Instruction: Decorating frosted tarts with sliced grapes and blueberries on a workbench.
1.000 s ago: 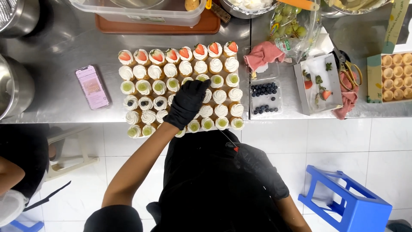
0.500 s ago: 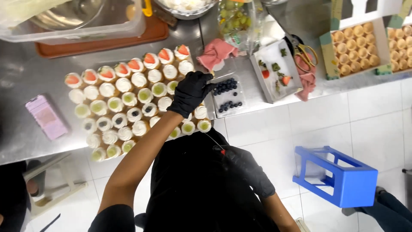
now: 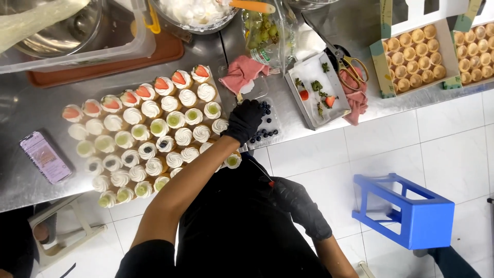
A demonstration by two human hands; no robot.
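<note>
blue stool (image 3: 406, 211), pink phone (image 3: 45, 156), scissors (image 3: 347, 62)

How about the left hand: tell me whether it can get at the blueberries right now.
Probably yes. The gloved left hand is already over the near edge of the clear blueberry tray, and nothing lies between it and the berries.
</note>
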